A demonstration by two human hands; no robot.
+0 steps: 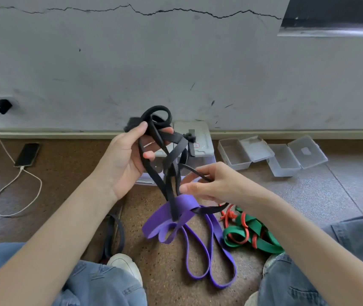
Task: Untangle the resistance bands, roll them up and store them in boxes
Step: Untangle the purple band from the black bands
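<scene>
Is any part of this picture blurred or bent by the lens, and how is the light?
Head view: even, soft light, only faint shadows; the wide lens bows the baseboard; the right hand's fingertips are motion-blurred; the left hand and black band look sharp.

1. Black band [167,151]: looped and knotted, hanging from my grip, threaded through the purple one
2. Purple band [198,239]: wide, trailing in loops on the floor
3. Green band [253,235] and red band [238,226]: tangled together, right of purple
4. Two clear boxes [233,154] [283,161]: open, by the wall
</scene>
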